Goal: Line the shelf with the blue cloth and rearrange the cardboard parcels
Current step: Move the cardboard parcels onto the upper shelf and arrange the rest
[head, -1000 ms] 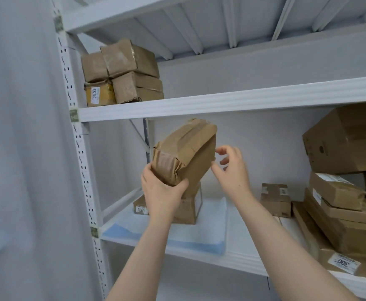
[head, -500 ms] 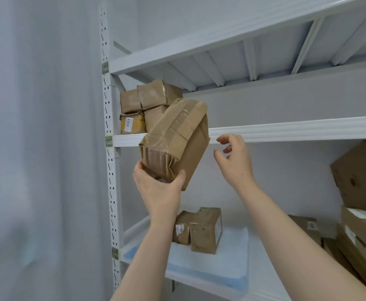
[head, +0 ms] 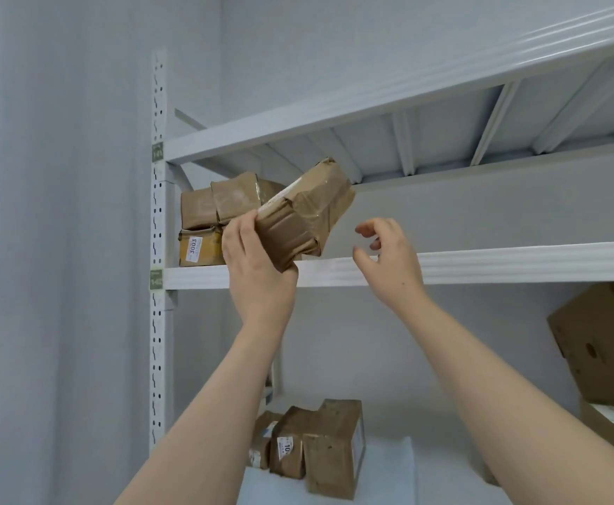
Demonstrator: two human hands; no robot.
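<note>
Parcel of taped brown cardboard [head: 305,216], lifted from below, tilts over the front edge of the white metal upper shelf [head: 480,262]; left hand [head: 258,271] grips its base; right hand [head: 389,256] hovers spread; placement looks imminent.

The white metal shelving rack [head: 560,260] stands against a pale grey back wall [head: 480,205]. Its near left upright [head: 159,359] is perforated with paired slots and carries small green tags [head: 157,153] at the beam joints. The top shelf [head: 371,100] has ribbed stiffeners [head: 404,144] on its underside. The middle shelf beam [head: 462,264] runs below it. Left of the rack, the side wall [head: 61,249] is plain pale blue-grey. Lighting is even and diffuse.
</note>
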